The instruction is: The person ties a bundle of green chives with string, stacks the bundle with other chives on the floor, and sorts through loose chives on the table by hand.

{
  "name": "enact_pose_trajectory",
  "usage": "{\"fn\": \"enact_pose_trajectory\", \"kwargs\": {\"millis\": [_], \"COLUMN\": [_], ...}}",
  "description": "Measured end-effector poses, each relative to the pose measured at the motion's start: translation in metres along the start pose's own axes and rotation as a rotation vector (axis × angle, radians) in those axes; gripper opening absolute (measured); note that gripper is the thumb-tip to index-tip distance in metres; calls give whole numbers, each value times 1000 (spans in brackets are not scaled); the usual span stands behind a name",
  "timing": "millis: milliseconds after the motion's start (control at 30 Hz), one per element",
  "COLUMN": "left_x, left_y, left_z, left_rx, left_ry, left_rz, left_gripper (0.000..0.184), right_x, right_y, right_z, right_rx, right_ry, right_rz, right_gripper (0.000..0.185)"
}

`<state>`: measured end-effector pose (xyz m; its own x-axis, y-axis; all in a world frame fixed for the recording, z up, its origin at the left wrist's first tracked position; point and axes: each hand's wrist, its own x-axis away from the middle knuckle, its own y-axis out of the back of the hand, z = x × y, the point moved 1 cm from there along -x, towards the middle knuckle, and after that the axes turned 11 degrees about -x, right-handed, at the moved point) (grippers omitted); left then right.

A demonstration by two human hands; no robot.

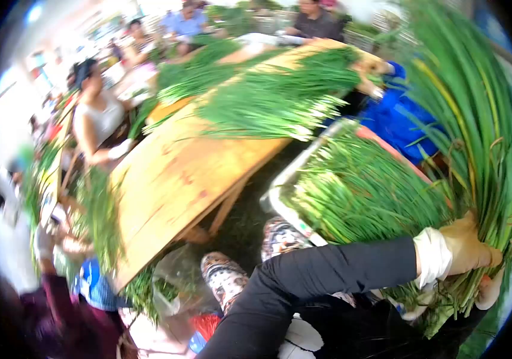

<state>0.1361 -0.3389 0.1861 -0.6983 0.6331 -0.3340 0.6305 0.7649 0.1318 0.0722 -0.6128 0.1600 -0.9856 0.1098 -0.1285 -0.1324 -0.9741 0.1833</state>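
Observation:
A tall bundle of long green stalks (477,131) stands at the right, some blades yellow. My left hand (468,245), in a pale yellowish glove with a white cuff, is wrapped round its lower part; the black-sleeved arm reaches across from the bottom. Lower down, my right hand (489,290) is pressed against the stem ends from the far side, partly hidden by the stalks. Just left of the bundle, a white-rimmed crate (277,194) is filled with more green stalks (369,185) lying flat, their pale ends toward the left.
A wooden table (172,179) bears heaps of green stalks (268,102). A person in a white top (100,116) sits at its left side; others sit behind. A co-worker's gloved hand (366,72) touches the far heap. Below the table are a clear plastic bag (181,275) and loose greens.

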Motion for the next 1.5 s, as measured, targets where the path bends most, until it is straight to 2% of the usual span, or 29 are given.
{"fn": "enact_pose_trajectory", "kwargs": {"millis": [67, 100, 167, 233, 300, 400, 433, 533, 567, 600, 633, 700, 767, 833, 867, 900, 933, 967, 1000, 1033, 1067, 1100, 1167, 1200, 1233, 1333, 1367, 1433, 1500], "left_x": [18, 35, 69, 103, 154, 227, 255, 332, 347, 381, 392, 430, 477, 535, 557, 525, 560, 562, 549, 551, 579, 604, 600, 561, 562, 565, 575, 600, 607], "left_y": [36, 61, 97, 117, 148, 170, 190, 200, 198, 210, 208, 207, 218, 236, 236, 209, 221, 216, 204, 199, 206, 217, 219, 206, 207, 205, 203, 199, 202], "left_z": [-25, -49, -83, -75, -99, -126, -135, -174, -191, -191, -193, -195, -167, -127, -96, -94, -52, -34, -20, -12, 16, 41, 37, -5, -8, -25, -22, -12, -14], "left_rx": [-190, -324, -313, -297, -232, -422, -761, -1064, -927, -860, -719, -711, -558, -445, -393, -69, -164, -568, -784, -495, -481, -463, -476, -425, -499, -519, -526, -311, -494], "left_ry": [164, 266, 549, 340, 315, -124, -53, 153, 425, 420, 486, 733, 700, 1007, 1016, 1049, 1250, 1748, 1973, 1752, 1663, 1576, 1656, 1660, 1737, 1658, 1661, 1276, 1776], "left_rz": [-101, -39, -179, -437, -607, -789, -815, -871, -1079, -1151, -1181, -1356, -1426, -1458, -1515, -1676, -1745, -1451, -1412, -1675, -1719, -1759, -1800, -1693, -1633, -1619, -1611, -1750, -1432], "left_gripper": [69, 41, 82, 73, 58, 27, 24, 38, 37, 40, 46, 45, 39, 37, 38, 39, 43, 51, 58, 65, 69, 72, 78, 79, 75, 66, 66, 59, 56], "right_x": [-29, -46, -74, -81, -68, -35, -19, 31, 46, 66, 84, 117, 143, 162, 167, 171, 173, 172, 167, 162, 162, 158, 153, 145, 145, 135, 131, 123, 110], "right_y": [-49, -77, -140, -224, -318, -424, -456, -534, -561, -587, -615, -656, -670, -704, -717, -724, -731, -733, -725, -717, -724, -717, -729, -714, -738, -723, -722, -725, -733], "right_z": [12, 21, 32, 49, 81, 126, 143, 164, 166, 164, 155, 139, 123, 79, 54, 34, 13, -3, -5, -5, -17, -9, -21, 1, -27, -7, -7, -11, -15], "right_rx": [-44, 7, -15, -203, -397, -605, -689, -838, -807, -914, -1035, -1072, -1093, -1028, -748, -463, -221, 12, 88, 165, 66, -97, -188, -9, -94, -141, -26, 78, 261], "right_ry": [69, 188, 370, 430, 432, 339, 361, 149, 135, 69, 69, -48, -154, -210, -363, -503, -353, -205, -125, -41, 18, 22, -144, -448, -316, -297, -300, -311, -202], "right_rz": [196, 325, 502, 636, 822, 1161, 1264, 1542, 1621, 1672, 1673, 1742, 1782, 1905, 1917, 1899, 1813, 1705, 1717, 1723, 1620, 1650, 1741, 1759, 1776, 1757, 1725, 1688, 1779], "right_gripper": [71, 68, 63, 56, 49, 40, 38, 38, 38, 38, 41, 52, 54, 52, 50, 48, 44, 40, 38, 37, 31, 33, 36, 45, 49, 49, 45, 41, 34]}}
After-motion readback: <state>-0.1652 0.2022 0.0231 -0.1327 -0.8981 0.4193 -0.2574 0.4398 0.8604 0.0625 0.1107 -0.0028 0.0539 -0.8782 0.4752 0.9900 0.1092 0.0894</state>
